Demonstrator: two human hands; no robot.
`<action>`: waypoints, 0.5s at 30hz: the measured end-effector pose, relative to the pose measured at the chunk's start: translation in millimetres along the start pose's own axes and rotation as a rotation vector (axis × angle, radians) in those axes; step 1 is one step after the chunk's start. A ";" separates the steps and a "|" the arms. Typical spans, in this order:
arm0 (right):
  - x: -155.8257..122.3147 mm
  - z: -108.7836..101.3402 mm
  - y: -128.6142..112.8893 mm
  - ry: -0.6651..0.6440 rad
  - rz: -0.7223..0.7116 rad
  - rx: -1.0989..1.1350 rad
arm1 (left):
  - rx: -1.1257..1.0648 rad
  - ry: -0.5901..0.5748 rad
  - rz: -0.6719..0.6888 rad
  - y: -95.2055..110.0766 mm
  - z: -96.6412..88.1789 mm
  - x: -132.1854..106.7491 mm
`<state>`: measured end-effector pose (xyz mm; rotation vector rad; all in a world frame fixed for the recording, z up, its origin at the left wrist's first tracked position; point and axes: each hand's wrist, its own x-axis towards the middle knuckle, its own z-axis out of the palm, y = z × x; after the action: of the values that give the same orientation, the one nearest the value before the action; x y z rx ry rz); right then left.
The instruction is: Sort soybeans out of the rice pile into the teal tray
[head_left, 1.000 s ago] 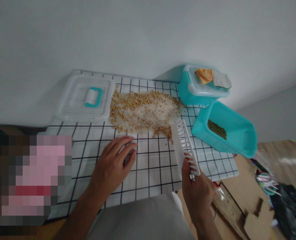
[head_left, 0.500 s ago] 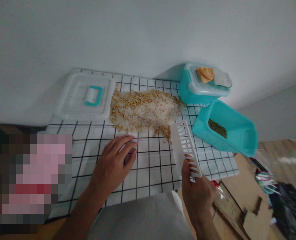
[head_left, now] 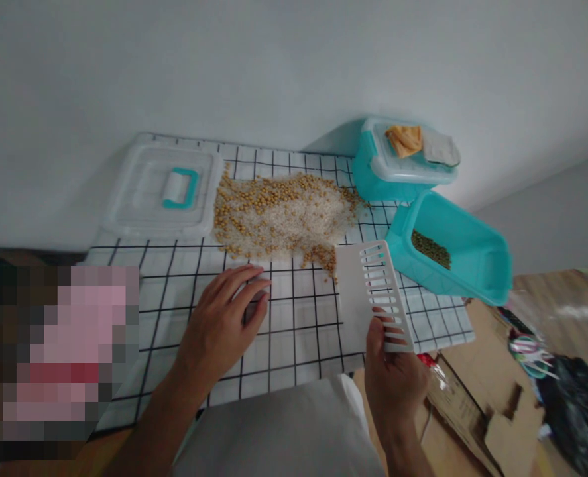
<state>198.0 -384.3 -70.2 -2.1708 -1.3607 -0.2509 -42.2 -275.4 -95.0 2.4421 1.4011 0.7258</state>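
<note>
Heap of yellow beans and white grains: lay on white checked worktop, between clear rectangular plastic lid, left, and turquoise oblong plastic tub, right.

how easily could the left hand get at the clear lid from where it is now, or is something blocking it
Likely yes: the left hand looks empty, with only checked cloth visible between it and the clear lid. The grain pile sits by the lid's right side.

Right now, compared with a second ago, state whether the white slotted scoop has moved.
Yes: the scoop has swung its slotted side right, judged against the lidded teal bin.
</note>
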 end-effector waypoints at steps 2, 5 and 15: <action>-2.0 0.0 -0.4 -0.016 0.026 -0.005 | -0.001 0.001 0.003 -0.4 0.0 -0.3; -3.7 -1.0 -2.2 -0.031 0.032 0.008 | -0.001 -0.004 0.007 -0.5 -0.1 -0.3; -10.5 -1.4 -8.5 -0.026 -0.030 -0.044 | 0.009 -0.012 0.005 0.5 0.0 0.8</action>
<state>185.9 -390.3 -70.6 -2.1981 -1.4162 -0.2676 -41.5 -274.9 -94.6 2.4534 1.3977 0.7059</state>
